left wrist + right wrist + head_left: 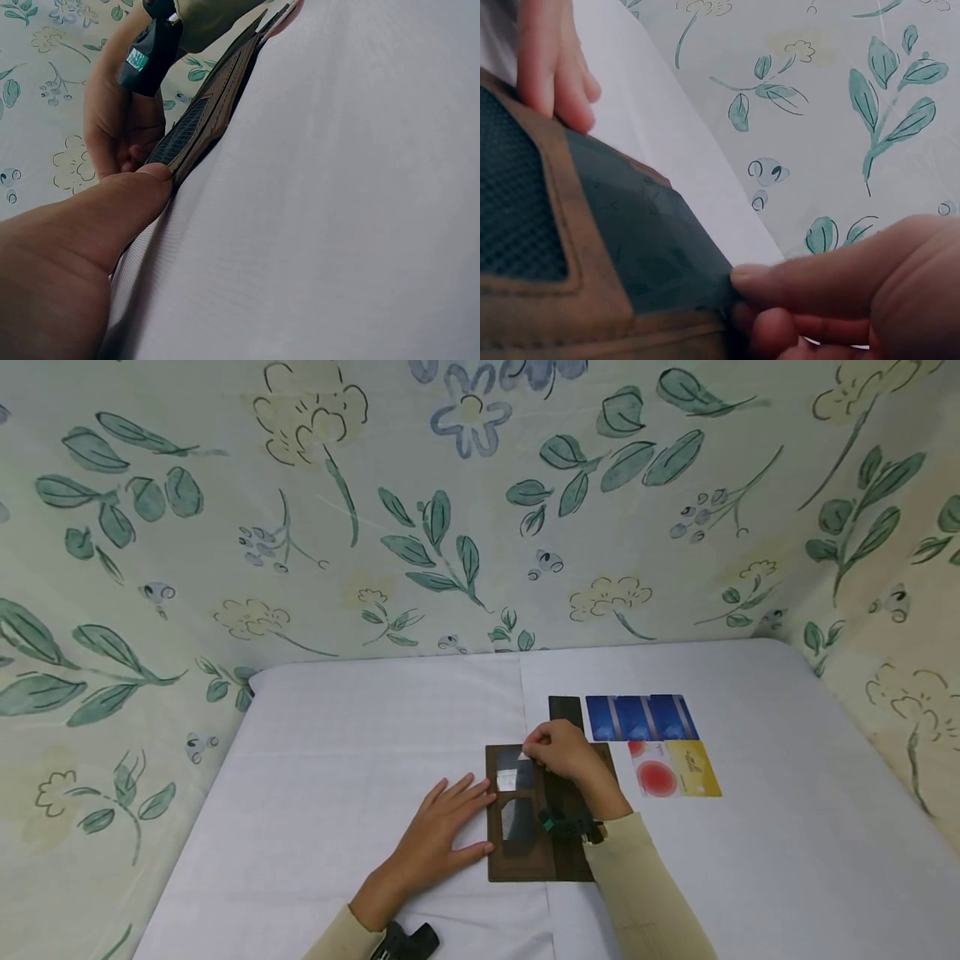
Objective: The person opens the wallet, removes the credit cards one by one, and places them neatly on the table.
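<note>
On the white counter [337, 735]'s near side I see a brown wallet [540, 856]. The left hand [442, 828], fingers straight, touches its left edge; the right hand [572, 758]'s grip pinches its clear window [514, 771]'s far edge.

The wallet [543, 857] looks like matt leather (its windows [517, 825], glossy plastic).

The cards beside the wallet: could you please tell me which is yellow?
The lower row's right card; its neighbour is red and white, the upper three blue.
</note>
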The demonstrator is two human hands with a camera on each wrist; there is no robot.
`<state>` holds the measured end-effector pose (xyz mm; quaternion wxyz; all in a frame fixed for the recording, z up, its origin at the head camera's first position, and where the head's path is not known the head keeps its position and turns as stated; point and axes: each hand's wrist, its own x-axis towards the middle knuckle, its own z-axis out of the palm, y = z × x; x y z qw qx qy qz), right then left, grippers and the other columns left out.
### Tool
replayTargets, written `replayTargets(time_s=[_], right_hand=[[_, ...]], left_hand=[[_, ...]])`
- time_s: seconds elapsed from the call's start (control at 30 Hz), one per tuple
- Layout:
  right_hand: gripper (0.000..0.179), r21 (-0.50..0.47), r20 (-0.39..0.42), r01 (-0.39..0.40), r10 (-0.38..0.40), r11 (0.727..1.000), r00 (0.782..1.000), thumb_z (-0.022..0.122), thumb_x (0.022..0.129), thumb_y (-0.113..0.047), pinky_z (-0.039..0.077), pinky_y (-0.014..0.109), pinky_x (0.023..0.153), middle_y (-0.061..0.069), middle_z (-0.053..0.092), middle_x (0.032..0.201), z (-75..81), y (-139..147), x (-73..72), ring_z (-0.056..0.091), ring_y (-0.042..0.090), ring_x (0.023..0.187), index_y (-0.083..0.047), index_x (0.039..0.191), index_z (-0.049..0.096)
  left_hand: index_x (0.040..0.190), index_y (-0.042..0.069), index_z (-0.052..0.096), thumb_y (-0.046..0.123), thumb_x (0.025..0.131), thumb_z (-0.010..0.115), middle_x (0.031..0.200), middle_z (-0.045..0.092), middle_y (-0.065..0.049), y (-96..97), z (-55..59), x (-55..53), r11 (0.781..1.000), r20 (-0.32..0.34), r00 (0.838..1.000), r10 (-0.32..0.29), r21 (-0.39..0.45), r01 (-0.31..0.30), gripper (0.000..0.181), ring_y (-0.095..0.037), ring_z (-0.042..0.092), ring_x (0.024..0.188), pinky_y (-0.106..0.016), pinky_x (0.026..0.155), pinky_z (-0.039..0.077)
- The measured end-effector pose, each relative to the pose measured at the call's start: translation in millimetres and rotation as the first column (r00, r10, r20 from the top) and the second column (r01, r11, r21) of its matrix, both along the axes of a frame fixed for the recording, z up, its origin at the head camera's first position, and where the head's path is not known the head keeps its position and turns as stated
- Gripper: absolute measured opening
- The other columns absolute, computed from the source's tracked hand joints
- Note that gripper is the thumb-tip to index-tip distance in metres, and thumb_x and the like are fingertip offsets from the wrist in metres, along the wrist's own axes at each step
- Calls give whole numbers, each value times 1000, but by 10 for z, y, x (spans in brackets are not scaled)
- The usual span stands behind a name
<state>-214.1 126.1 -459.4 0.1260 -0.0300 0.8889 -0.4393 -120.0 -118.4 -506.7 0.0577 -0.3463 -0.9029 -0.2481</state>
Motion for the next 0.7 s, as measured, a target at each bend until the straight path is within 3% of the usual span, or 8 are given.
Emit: replayTargets(time_s=[0.33, 0.7], right_hand=[[8, -16, -17, -57, 57, 998, 998, 72, 85, -13, 48, 28, 57, 4, 61, 72, 13, 32, -2, 54, 17, 64, -5, 88, 71], [10, -72, -3, -28, 28, 997, 1000, 70, 86, -13, 47, 28, 60, 4, 64, 75, -44, 32, -23, 56, 17, 65, -4, 91, 72]], left_hand=[[142, 17, 49, 52, 90, 61, 150, 41, 0, -2, 11, 7, 1000, -7, 1000, 0, -15, 0, 65, -24, 30, 142, -53, 114, 19], [142, 18, 50, 51, 89, 63, 151, 40, 2, 5, 24, 4, 1000, 37, 999, 11, -7, -11, 64, -20, 27, 143, -50, 116, 16]])
